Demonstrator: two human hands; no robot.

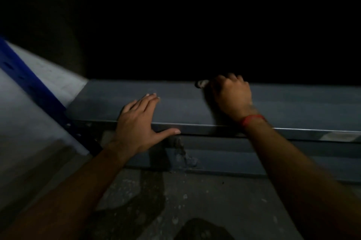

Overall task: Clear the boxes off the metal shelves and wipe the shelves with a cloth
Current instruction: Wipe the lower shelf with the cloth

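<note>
Looked down on a grey metal shelf (175, 111) running nine to three o'clock, with a blue post (27, 81) at nine. Found the left hand (136, 122) at eight o'clock, released and flat on the shelf's front edge. Found the right hand (232, 97) at three, clenched on a small blurred cloth (202, 83) on the shelf at its eleven, red thread (252, 119) round the wrist.

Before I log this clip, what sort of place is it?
Probably a dim storeroom or warehouse bay: a grey metal shelf on a blue perforated upright, and a stained concrete floor below. The left hand rests flat on the shelf; the right hand grips what looks like a cloth.
</note>
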